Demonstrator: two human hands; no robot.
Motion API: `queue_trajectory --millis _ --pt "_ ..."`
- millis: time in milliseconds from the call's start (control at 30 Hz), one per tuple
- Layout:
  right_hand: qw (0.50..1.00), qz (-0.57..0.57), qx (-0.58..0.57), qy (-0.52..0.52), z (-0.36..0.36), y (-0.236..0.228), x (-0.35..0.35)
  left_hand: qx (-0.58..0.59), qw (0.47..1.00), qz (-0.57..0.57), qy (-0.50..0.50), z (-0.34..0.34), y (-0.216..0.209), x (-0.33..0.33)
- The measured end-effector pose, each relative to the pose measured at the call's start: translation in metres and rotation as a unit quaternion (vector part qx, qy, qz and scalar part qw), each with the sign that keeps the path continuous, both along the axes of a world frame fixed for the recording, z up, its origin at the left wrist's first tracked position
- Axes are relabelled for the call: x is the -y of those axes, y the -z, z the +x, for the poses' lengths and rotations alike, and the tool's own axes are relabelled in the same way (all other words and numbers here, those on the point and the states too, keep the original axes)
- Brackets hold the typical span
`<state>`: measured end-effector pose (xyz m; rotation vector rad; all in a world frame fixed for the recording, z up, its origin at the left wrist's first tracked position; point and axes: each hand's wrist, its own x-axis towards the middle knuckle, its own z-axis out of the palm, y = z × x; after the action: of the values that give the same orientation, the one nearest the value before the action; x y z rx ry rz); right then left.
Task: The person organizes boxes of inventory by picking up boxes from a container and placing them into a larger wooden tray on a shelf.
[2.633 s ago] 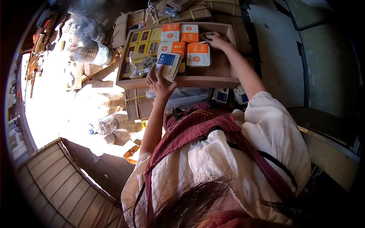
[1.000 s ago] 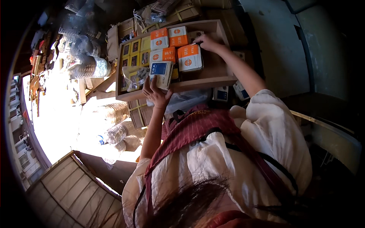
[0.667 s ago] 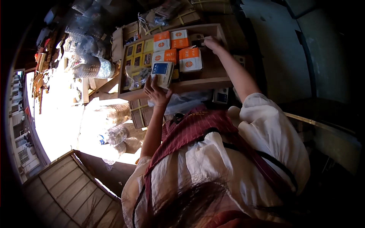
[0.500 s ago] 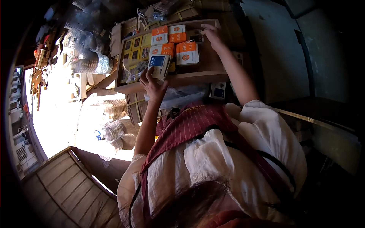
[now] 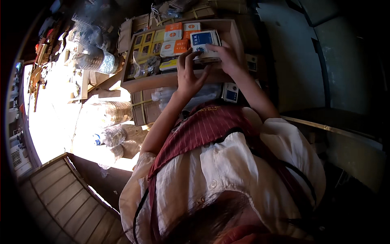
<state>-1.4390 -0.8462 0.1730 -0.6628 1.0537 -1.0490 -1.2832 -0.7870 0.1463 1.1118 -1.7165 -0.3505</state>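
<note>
A small white cardboard box with a blue label panel (image 5: 201, 38) lies over the orange-and-white boxes in a shallow wooden tray. My right hand (image 5: 229, 59) grips its right side, a finger across its top; the other fingers are partly hidden. My left hand (image 5: 188, 77) is at the box's lower left corner, fingers apart, with a fingertip touching it and the thumb spread below. Left of it sit an orange-and-white box (image 5: 174, 48) and several yellow boxes (image 5: 147, 38). A clear plastic bag (image 5: 147, 67) lies in the tray's near left part.
The wooden tray (image 5: 156, 82) rests on strapped cartons (image 5: 143, 107). Another blue-and-white box (image 5: 231, 92) lies below its near edge beside clear plastic wrap (image 5: 195, 97). Large clear bottles (image 5: 115, 112) stand to the left in bright light. A pale panel (image 5: 292, 61) rises at the right.
The blue-and-white box has moved right, from my left hand over to the orange boxes. My right hand has come from the tray's far right down onto it; my left hand has shifted right.
</note>
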Motion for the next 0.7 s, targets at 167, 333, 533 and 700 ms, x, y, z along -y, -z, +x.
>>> queue_trajectory --millis 167,333,533,700 --pt "0.971 -0.114 -0.187 0.096 -0.072 0.051 0.077 0.155 0.986 -0.057 -0.016 0.047 0.012 0.052" --pt "0.970 -0.018 -0.218 0.111 -0.092 0.091 0.136 0.148 0.977 0.028 -0.153 0.090 0.080 0.068" --pt "0.994 -0.033 -0.081 0.062 -0.048 0.062 0.114 0.015 0.983 0.121 -0.139 0.094 0.066 0.061" --pt "0.993 -0.071 -0.046 -0.082 0.041 0.014 0.051 -0.319 0.882 0.328 0.108 0.103 0.042 0.063"
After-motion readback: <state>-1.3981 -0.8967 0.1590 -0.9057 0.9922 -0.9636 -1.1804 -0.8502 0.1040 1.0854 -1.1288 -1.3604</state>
